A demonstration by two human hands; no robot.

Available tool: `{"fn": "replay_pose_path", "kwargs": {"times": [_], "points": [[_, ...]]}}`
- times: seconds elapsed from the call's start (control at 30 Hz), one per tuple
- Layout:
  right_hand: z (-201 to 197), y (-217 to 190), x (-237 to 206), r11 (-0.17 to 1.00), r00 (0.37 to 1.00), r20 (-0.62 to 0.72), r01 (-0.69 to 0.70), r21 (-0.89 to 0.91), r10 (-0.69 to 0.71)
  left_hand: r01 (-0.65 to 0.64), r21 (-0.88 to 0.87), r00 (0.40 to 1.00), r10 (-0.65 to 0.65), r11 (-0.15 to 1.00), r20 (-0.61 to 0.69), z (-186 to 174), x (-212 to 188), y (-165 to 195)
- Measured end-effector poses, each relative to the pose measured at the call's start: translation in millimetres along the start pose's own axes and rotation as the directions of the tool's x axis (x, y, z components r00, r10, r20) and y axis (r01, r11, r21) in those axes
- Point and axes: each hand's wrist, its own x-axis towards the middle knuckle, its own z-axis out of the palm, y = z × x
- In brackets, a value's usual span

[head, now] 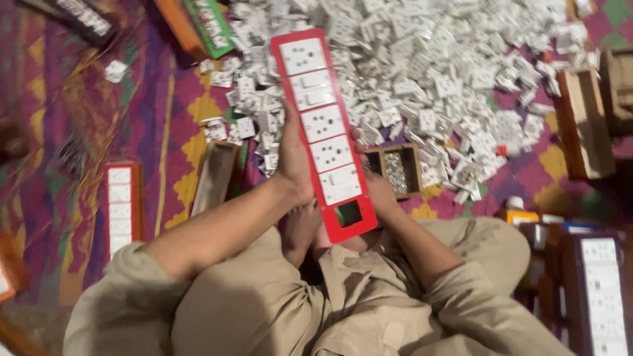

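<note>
- Spilling across the patterned floor mat [79, 118], the white heap of switch and socket parts [428, 72] could swallow any piece that drops.
- Held over the lap, the long red switch board [324, 132] has one empty slot at its near end; tilting may loosen the fitted modules.
- Left hand [293, 155] wraps the board's edge; right hand [376, 188] supports it from behind, its grip mostly hidden.
- Nearby, the small wooden box of screws [395, 170] may tip if knocked.

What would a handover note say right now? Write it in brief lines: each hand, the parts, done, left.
Left hand: grips the left edge of the red switch panel.
Right hand: behind the panel's right edge, mostly hidden.
Panel: held upright over the lap.
Done: five white modules fitted.
Left: the bottom slot is empty.
Spares: white module pile on the mat ahead; small screw box to the right.
</note>
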Motion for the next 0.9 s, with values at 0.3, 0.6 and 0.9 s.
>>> {"fn": "replay_pose_path", "kwargs": {"times": [0.3, 0.6, 0.9], "points": [[-10.6, 20.9, 1.0, 0.848, 0.921, -0.193, -0.210, 0.486, 0.338, -0.140, -0.013, 0.989, 0.140, 0.990, 0.038, -7.7, 23.8, -5.3], [-113.3, -49.3, -4.5, 0.622, 0.806, -0.539, 0.297, 0.725, 0.243, -0.405, 0.104, 0.914, 0.400, 0.908, 0.068, -7.3, 25.8, -1.4], [-147.7, -143.7, -3.5, 0.938, 0.769, -0.595, 0.340, 0.071, -0.234, -0.410, 0.149, 0.912, 0.406, 0.900, 0.060, 6.4, 8.2, 1.6]]}}
